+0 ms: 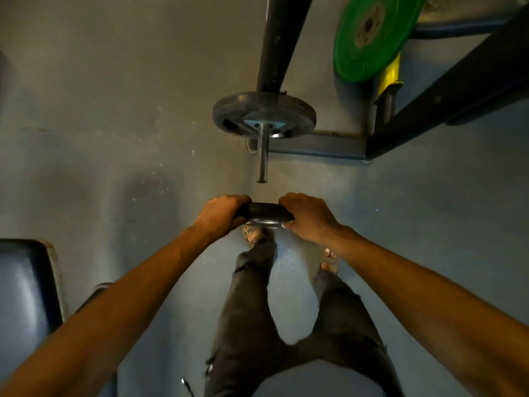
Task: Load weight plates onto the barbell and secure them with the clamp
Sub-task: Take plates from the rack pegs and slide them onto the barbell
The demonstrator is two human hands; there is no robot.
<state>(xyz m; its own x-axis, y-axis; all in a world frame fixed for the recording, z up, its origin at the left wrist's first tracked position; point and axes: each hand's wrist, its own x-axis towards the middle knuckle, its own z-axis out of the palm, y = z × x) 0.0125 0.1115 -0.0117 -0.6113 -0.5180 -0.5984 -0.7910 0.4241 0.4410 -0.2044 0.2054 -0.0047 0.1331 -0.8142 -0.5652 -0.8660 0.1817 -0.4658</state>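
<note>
I hold a small black weight plate (264, 214) edge-on between both hands, low in front of me. My left hand (221, 214) grips its left rim and my right hand (307, 217) grips its right rim. The steel barbell sleeve (262, 156) points toward me, its free end a short way beyond the held plate. One black plate with a pale blue hub (264, 116) sits on that sleeve, against the far end. No clamp is visible.
A green plate (372, 35) hangs on a yellow peg (389, 74) of the dark rack (458, 81) at upper right. A black upright (282, 38) rises behind the bar. A blue padded bench (25, 287) is at lower left. My legs and feet stand on the grey floor (114, 138).
</note>
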